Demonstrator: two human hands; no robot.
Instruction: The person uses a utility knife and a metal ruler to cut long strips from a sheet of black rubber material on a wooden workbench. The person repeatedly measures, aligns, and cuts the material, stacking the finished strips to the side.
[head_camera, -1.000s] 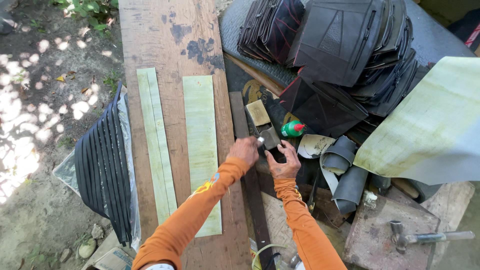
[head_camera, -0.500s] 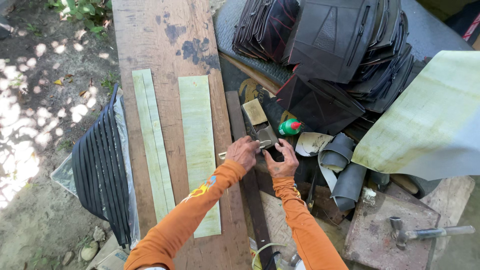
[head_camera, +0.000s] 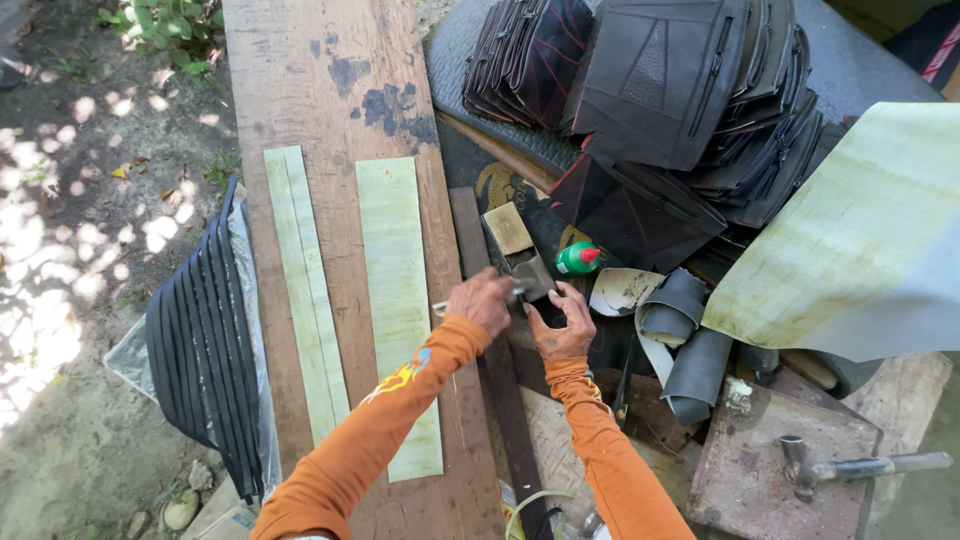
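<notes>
Both hands clamp down together: the left hand (head_camera: 483, 300) curls around a thin metal tool, the right hand (head_camera: 562, 325) pins a small grey piece (head_camera: 528, 272) on the dark narrow board (head_camera: 470, 240). At two o'clock sits a green glue bottle (head_camera: 577, 258). The piece looks stiff, light and small, best pinched by its edges.

Rough wood plank (head_camera: 330, 90), matt rubber strips (head_camera: 690, 350)

The left hand (head_camera: 483, 300) and right hand (head_camera: 562, 325) cover whatever small piece they grip; the long brown wooden plank (head_camera: 340, 90) runs past the top edge.
</notes>
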